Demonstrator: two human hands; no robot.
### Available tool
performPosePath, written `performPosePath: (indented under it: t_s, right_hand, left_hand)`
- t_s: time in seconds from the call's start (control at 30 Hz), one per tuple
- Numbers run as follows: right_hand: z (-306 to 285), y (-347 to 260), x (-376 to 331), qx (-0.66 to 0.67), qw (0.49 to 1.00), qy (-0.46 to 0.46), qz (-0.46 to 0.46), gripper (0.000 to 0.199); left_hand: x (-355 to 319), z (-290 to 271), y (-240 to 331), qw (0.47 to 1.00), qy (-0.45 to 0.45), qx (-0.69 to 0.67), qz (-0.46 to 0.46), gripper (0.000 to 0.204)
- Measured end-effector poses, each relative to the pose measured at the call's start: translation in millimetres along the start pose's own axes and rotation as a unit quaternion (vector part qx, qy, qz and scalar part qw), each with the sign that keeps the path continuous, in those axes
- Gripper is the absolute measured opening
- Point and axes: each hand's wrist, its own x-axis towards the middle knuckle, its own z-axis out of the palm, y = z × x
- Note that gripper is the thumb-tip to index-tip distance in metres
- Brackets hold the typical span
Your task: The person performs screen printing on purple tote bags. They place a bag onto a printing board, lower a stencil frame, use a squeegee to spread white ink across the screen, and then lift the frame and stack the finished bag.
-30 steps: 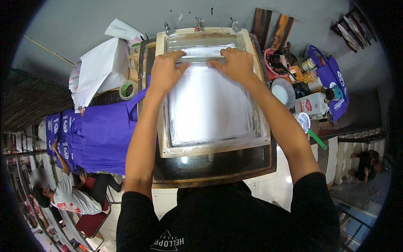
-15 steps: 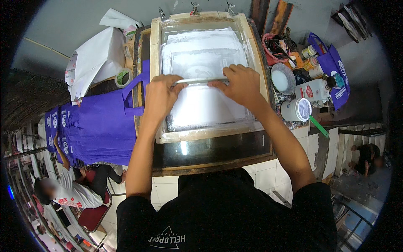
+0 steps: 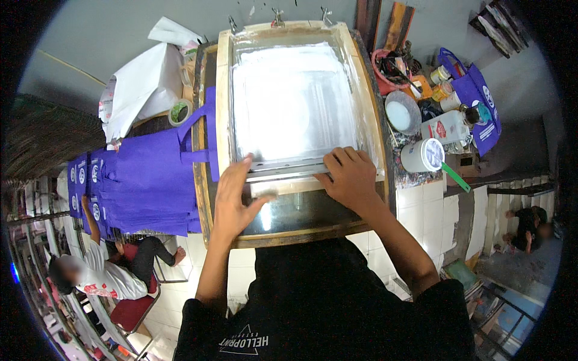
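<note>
A squeegee point(image 3: 284, 172) with a pale metal holder lies across the near end of a wooden-framed printing screen point(image 3: 224, 108). White ink point(image 3: 292, 90) coats most of the screen's mesh. My right hand point(image 3: 355, 183) grips the squeegee's right end, its thumb on the near side. At the left end, my left hand point(image 3: 233, 198) has its thumb and fingers spread apart, with the fingertips beside the bar and slightly blurred. Under the screen's left side lies a purple bag point(image 3: 210, 135), its body mostly hidden and its handle sticking out.
Purple bags point(image 3: 144, 186) are stacked at the left. On the right stand a white ink tub point(image 3: 415, 157) with a green-handled tool point(image 3: 456, 177), a bowl point(image 3: 403, 114) and a jug point(image 3: 444, 127). Clamps point(image 3: 277, 18) line the screen's far edge. Another person point(image 3: 111, 271) sits at lower left.
The squeegee has come toward me from mid-screen to the near end, and white ink now covers the mesh more evenly. My left hand has let go of it; my right still grips.
</note>
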Motion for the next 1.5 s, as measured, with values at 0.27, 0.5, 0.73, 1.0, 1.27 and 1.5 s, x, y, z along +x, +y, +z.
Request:
performPosePath:
  t_s: [0.27, 0.5, 0.73, 1.0, 1.27, 1.5]
  right_hand:
    - [-44.1, 1.3, 19.8, 0.029, 0.994, 0.101, -0.03, 0.025]
    - [-129.3, 8.8, 117.8, -0.022, 0.969, 0.239, -0.059, 0.026]
    - [-182.7, 18.8, 198.0, -0.086, 0.974, 0.205, 0.038, 0.036]
    - [-227.0, 15.0, 253.1, -0.029, 0.983, 0.162, 0.088, 0.047]
    - [-223.9, 41.0, 305.6, -0.039, 0.982, 0.156, 0.098, 0.049]
    - [-227.1, 32.2, 317.6, -0.009, 0.977, 0.2, 0.077, 0.043]
  left_hand:
    - [-16.7, -22.9, -15.3, 0.969, 0.132, 0.188, 0.084, 0.13]
    - [16.7, 9.4, -20.9, 0.967, 0.144, 0.208, -0.028, 0.082]
    - [20.7, -12.1, -15.1, 0.963, 0.1, 0.251, 0.006, 0.028]
    - [17.0, -35.4, -64.9, 0.929, 0.17, 0.208, -0.254, 0.071]
    - [-5.1, -80.1, -154.6, 0.892, 0.115, -0.13, -0.418, 0.015]
    - [-78.9, -239.1, -192.6, 0.872, 0.215, 0.03, -0.438, 0.016]
